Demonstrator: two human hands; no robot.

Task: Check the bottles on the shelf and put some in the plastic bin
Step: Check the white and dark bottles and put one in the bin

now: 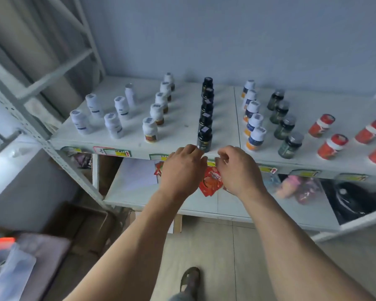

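Shelving of pale metal [122, 146] fills the view, its top board carrying bottles in rows that run front to back. Lower board [139, 192] sits beneath, holding a red packet [211, 183], a clear bag with pink contents [295, 187] and a dark round object [354, 200] at far right. Cardboard boxes [91, 227] on the floor at lower left. No plastic bin can be made out with certainty; a blurred grey-and-orange shape at bottom left cannot be identified.

Bottle groups, left to right: white bottles [113, 124] in a loose cluster; white bottles with brown labels [156, 114] in a single file; black bottles [205, 118] in a tight file at centre; white bottles with blue and orange labels [253, 122]; dark green jars [284, 127]; red bottles with white bands [332, 146] tilted at far right.

Front black bottle [204, 139] stands upright at the shelf edge. Left hand [183, 168] reaches to it, fingertips touching its base on the left side, fingers bent but not wrapped round it. Right hand [237, 168] hangs just beside the bottle's right, apart from it, fingers loosely curled, holding nothing.

Price tags [115, 152], yellow and green, line the shelf's front lip. One shoe [190, 279] on the tiled floor below.
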